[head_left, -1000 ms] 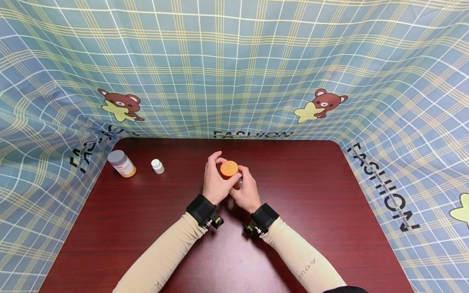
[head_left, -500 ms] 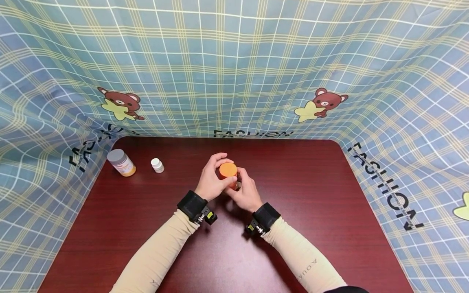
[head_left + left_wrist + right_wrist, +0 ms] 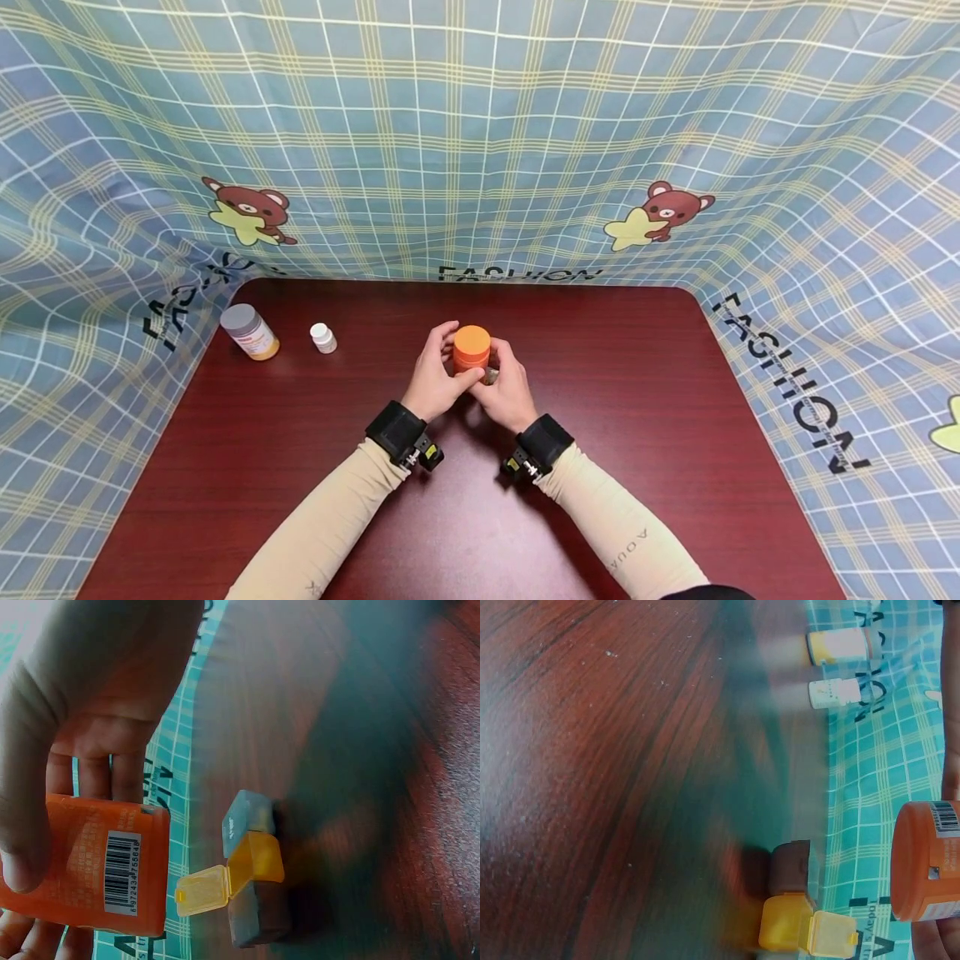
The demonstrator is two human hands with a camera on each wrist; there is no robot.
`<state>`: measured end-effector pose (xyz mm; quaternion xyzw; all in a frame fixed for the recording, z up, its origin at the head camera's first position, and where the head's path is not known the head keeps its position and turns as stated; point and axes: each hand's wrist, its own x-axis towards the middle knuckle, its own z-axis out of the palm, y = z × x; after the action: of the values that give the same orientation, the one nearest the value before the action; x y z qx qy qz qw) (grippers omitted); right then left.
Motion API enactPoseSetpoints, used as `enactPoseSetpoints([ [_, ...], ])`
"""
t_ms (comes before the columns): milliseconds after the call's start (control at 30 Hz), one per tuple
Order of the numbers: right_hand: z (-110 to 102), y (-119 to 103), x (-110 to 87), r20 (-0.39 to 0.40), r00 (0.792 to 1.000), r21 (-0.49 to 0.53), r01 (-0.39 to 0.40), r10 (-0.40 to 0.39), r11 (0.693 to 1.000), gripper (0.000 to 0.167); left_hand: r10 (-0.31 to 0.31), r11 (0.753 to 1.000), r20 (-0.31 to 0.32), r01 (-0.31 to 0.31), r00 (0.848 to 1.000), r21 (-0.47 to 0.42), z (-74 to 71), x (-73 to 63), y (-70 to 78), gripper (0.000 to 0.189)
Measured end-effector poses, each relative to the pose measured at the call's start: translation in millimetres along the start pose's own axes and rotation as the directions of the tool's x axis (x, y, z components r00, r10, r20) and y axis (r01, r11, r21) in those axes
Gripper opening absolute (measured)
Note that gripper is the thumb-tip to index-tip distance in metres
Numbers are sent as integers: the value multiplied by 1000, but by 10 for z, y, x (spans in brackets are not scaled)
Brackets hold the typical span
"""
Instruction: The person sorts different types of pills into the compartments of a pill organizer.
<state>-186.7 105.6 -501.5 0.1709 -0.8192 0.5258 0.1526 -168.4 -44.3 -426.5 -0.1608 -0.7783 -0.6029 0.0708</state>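
An orange bottle with an orange cap [image 3: 472, 343] is held between my two hands above the table. My left hand [image 3: 438, 379] grips it from the left, thumb across its front and barcode label [image 3: 122, 871]. My right hand [image 3: 507, 390] holds it from the right, fingertips at its side. Below it a small pill box stands on the table, with a blue-grey compartment [image 3: 247, 817], a yellow compartment [image 3: 259, 859] whose lid [image 3: 202, 891] is flipped up, and a dark grey compartment [image 3: 259, 915]. In the head view the hands and bottle mostly hide the box.
A large bottle with a grey cap [image 3: 250, 332] stands at the table's far left. Beside it is a small white bottle [image 3: 323, 338]. The dark red table [image 3: 615, 350] is backed on its far side and flanks by a plaid curtain [image 3: 465, 167].
The orange bottle has been raised a little between the hands, so more of its body shows. My left hand has shifted slightly left and its thumb sits lower; the right hand has barely moved.
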Motion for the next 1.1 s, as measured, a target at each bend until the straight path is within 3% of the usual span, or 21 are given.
enactPoseSetpoints([
  [67,3,-2,2,2,1000,4,0,0,1000,58,-4,1000,-2,4,1000,5,3,-3,-32,73],
  [300,19,19,7,18,1000,7,-3,2,1000,58,-30,1000,-35,30,999,6,66,46,-414,78],
  [467,13,52,8,42,999,-16,3,-3,1000,61,-46,998,-63,49,997,39,29,55,-467,76],
  [733,-95,232,26,70,998,-167,21,-10,986,47,-71,985,-127,89,989,148,-156,100,-598,76],
  [933,-172,357,-2,81,997,-245,30,-11,969,32,-110,974,-158,138,981,180,-344,119,-727,75],
  [1100,-203,416,-37,109,994,-298,36,-4,954,28,-139,963,-202,180,969,202,-484,133,-824,74],
])
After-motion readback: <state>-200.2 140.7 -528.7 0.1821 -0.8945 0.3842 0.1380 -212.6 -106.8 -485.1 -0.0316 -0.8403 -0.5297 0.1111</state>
